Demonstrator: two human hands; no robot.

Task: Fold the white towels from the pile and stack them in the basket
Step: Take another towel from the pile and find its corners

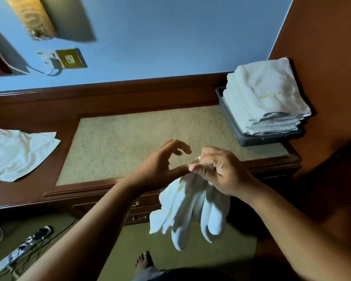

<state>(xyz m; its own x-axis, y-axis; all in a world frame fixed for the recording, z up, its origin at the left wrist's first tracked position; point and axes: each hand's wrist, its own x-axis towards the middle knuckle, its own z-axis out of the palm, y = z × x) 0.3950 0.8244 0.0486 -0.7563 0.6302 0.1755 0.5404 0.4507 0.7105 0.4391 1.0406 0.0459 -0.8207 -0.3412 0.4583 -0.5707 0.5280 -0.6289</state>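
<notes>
Just off the counter's (130,142) near edge, a white towel (190,211) hangs bunched from the right hand (221,171). That hand is clenched round its top, probably so the cloth drops free and a corner can be found. The left hand (160,165) is loosely spread and grips nothing, its thumb reaching for that edge. At the counter's left end lies the unfolded pile (18,153). At its far right corner the basket (231,122) holds folded towels (265,98), squared for stacking.

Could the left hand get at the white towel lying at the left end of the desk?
Probably yes. The left hand looks open, and nothing stands on the desk between it and the flat towel. The right hand alone grips the hanging towel.
</notes>
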